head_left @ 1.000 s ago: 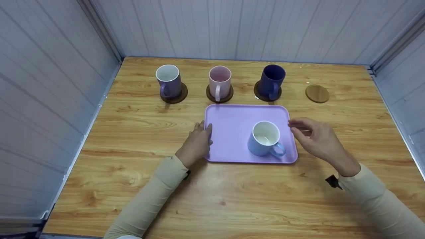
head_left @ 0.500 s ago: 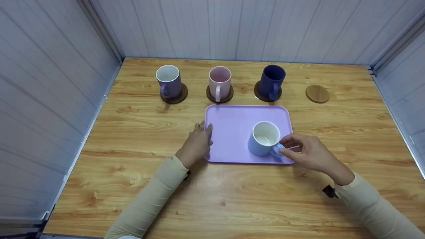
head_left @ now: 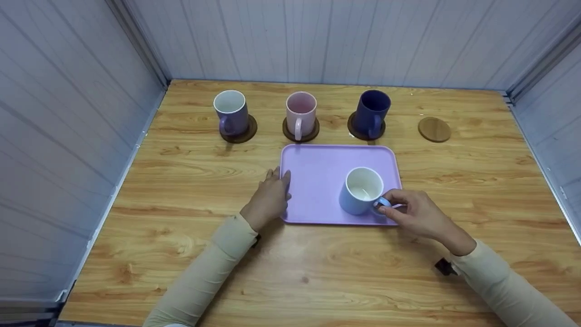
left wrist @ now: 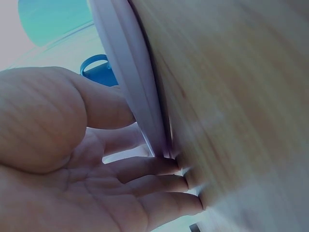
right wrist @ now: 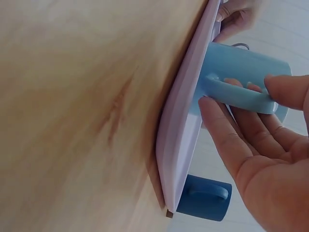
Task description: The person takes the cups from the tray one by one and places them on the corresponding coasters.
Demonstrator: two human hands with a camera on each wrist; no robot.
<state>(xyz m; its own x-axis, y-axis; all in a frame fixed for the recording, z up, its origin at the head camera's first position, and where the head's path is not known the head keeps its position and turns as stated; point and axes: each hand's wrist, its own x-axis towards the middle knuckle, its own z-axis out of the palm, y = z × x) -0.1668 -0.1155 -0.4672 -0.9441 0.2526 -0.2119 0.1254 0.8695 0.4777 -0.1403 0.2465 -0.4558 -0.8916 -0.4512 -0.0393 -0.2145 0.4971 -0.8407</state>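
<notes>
A light blue mug [head_left: 356, 200] with a white inside stands upright on the right part of the lilac tray [head_left: 313, 181]. My right hand [head_left: 420, 213] pinches the mug's handle; in the right wrist view the thumb lies on the handle [right wrist: 241, 96] and fingers pass behind it. At the tray's left edge, my left hand [head_left: 268, 197] holds the rim. The left wrist view has the thumb on the inner side of the rim [left wrist: 133, 72], while other fingertips touch the table outside it.
Behind the tray, a purple mug [head_left: 233, 120], a pink mug [head_left: 295, 113] and a dark blue mug [head_left: 366, 116] stand on dark round coasters. A bare wooden coaster [head_left: 434, 129] lies right of them. Panel walls [head_left: 317, 41] bound the table [head_left: 317, 272].
My right hand has moved left and down from the tray's right edge to the light blue mug and taken its handle. The left hand has stayed on the tray rim.
</notes>
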